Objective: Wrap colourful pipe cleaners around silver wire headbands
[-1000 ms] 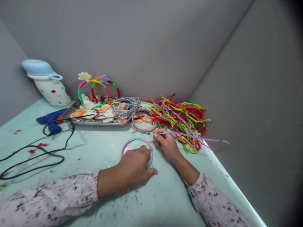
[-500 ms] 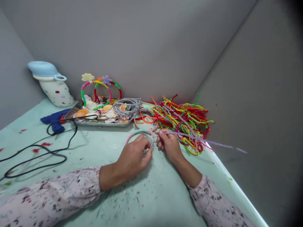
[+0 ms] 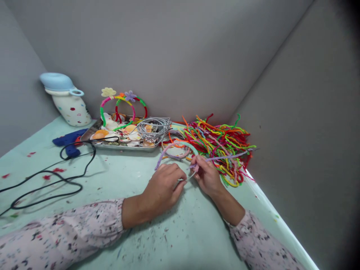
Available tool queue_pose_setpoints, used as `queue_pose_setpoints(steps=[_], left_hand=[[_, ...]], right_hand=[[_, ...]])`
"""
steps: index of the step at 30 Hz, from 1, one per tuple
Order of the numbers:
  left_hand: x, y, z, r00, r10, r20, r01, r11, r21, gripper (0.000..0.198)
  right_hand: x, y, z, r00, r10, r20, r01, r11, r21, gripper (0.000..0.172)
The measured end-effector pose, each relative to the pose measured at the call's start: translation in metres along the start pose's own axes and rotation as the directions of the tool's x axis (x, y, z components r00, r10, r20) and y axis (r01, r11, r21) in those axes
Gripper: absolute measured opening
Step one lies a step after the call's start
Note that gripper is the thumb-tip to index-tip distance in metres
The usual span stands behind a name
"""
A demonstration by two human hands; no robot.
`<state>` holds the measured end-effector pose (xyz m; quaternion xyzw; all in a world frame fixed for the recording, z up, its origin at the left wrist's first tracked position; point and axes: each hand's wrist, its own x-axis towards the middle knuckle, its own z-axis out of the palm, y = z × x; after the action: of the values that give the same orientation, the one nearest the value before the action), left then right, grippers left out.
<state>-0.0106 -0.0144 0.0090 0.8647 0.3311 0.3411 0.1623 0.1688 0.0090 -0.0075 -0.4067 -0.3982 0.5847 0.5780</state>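
Note:
In the middle of the table my left hand (image 3: 163, 185) pinches the bare lower part of a wire ring (image 3: 191, 147), which is wrapped in mint, pink and purple fuzz along its upper side. My right hand (image 3: 207, 175) is closed at the ring's right side, its thumb and fingertips on a light purple pipe cleaner (image 3: 229, 156). The pipe cleaner's short end touches the ring beside a pink wrapped part; its long end points right. The fingers partly hide that contact. Just behind lies another ring (image 3: 173, 155) on the table.
A heap of coloured pipe cleaners (image 3: 219, 137) lies behind my right hand. A metal tray (image 3: 132, 149) holds shells, a coil of grey wire (image 3: 156, 127) and finished-looking flower rings (image 3: 133, 110). At left are a blue glue gun (image 3: 67, 140), a looping black cord (image 3: 81, 179) and a bottle (image 3: 70, 108).
The ring has turned and tilted up, showing more of its wrapped arc. My right hand has brought the purple pipe cleaner against the ring, and its long tail has swung upward.

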Motion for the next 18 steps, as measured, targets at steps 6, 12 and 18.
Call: queue_pose_setpoints(steps=[6, 12, 18], left_hand=[[0.000, 0.005, -0.006, 0.987, -0.002, -0.161, -0.022, 0.990, -0.142, 0.013], [0.001, 0.001, 0.006, 0.924, -0.297, 0.240, 0.381, 0.758, -0.530, 0.017], [0.012, -0.012, 0.007, 0.887, -0.372, 0.272, 0.436, 0.488, -0.756, 0.030]], right_hand=[[0.003, 0.001, -0.002, 0.991, -0.108, -0.082, 0.112, 0.993, 0.046, 0.028], [0.001, 0.001, 0.003, 0.994, -0.102, -0.044, 0.105, 0.992, 0.068, 0.028], [-0.001, 0.004, 0.003, 0.995, 0.013, 0.104, -0.013, 1.000, 0.000, 0.033]])
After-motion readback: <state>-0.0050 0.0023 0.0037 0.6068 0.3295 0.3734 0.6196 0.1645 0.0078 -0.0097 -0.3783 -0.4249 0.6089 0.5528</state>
